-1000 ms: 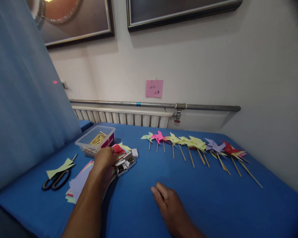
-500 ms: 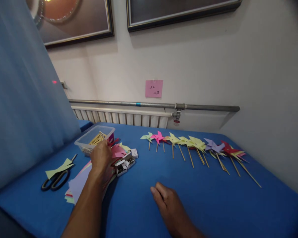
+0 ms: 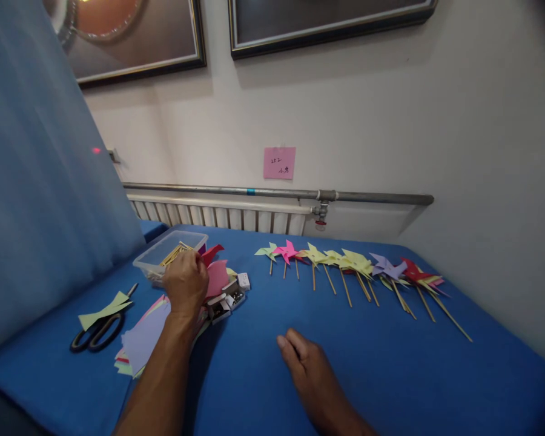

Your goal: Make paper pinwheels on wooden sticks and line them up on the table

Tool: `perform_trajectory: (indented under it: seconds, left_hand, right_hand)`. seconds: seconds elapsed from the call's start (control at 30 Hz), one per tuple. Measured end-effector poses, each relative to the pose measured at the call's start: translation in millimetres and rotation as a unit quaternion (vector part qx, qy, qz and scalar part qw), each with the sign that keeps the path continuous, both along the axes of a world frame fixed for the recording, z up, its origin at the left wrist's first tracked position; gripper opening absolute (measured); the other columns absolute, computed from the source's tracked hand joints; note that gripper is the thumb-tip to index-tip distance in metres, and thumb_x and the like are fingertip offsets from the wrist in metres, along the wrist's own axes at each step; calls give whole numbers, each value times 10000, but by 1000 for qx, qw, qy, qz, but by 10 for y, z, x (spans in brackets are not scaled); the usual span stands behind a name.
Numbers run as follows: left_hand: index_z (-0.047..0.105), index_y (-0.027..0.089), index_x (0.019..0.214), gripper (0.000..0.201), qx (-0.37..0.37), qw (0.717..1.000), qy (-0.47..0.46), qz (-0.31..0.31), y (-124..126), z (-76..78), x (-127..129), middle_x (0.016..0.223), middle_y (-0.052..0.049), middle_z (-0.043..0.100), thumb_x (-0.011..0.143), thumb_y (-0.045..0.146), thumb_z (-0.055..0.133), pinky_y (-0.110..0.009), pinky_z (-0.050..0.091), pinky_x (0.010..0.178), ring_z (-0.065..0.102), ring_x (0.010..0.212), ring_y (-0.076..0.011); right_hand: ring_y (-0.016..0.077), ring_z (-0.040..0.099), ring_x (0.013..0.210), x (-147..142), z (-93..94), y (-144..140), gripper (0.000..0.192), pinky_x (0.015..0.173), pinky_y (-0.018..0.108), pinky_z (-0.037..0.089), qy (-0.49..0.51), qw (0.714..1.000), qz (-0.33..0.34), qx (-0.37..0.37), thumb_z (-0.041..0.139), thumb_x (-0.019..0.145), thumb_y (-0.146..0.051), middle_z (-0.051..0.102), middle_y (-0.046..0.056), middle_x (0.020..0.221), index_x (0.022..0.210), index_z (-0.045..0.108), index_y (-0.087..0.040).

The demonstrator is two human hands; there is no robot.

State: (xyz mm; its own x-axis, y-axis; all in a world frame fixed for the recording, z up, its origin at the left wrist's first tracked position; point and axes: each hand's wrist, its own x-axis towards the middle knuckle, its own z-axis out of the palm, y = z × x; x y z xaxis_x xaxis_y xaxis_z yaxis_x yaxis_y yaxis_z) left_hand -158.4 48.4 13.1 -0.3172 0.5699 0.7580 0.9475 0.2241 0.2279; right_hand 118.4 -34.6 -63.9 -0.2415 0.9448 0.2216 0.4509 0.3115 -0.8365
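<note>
In the head view, a blue table (image 3: 390, 363) is seen against a wall. The left hand (image 3: 186, 283) is raised just above a stack of coloured paper (image 3: 140, 339), and red and pink cut paper pieces (image 3: 215, 272) are pinched in its closed fingers; how many sheets are gripped cannot be told, as the fingers cover them. Just behind the hand a clear plastic box (image 3: 163, 254) of wooden sticks is seen, and small open boxes (image 3: 227, 300) lie just to its right. The right hand (image 3: 311, 378) is laid flat on the cloth, fingers relaxed and nothing held. Scissors (image 3: 95, 333) with a green scrap are placed at the far left. A row of finished paper pinwheels (image 3: 354, 266) is laid out near the wall.
</note>
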Motion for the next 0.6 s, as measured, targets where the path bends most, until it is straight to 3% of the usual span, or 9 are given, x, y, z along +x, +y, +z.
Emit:
perform_trajectory:
  seconds: [0.13,0.3,0.5,0.6]
  left_hand:
    - [738,145,978,258,-14,998,-34,55,-4,-2,-70,973,-153,770,992,205,488,-372,431,787,700,916,-302]
    - [748,197,979,204,-86,991,-98,34,9,-6,-105,921,-99,770,971,228,546,-331,379,706,687,823,-267]
    - [731,179,930,208,35,997,-59,45,11,-15,-109,918,-121,741,974,205,529,-348,395,764,669,878,-270]
    - [719,187,870,203,-24,999,-21,-3,13,-16,-105,852,-98,720,968,194,542,-342,376,738,642,813,-252]
  right_hand:
    - [143,365,584,2,13,6,471,578,298,269,7,1000,2,-13,411,1055,-563,368,-69,620,697,329,-268]
    - [144,374,586,-5,27,-7,457,587,299,267,-8,1000,7,-23,394,1051,-554,366,-68,623,699,336,-267]
    - [143,375,584,4,20,-6,464,579,294,274,-1,1000,11,-7,403,1057,-555,375,-69,621,700,332,-268]
    - [142,384,587,6,16,-4,456,585,295,277,-9,1000,11,-6,401,1059,-540,373,-70,624,701,335,-267]
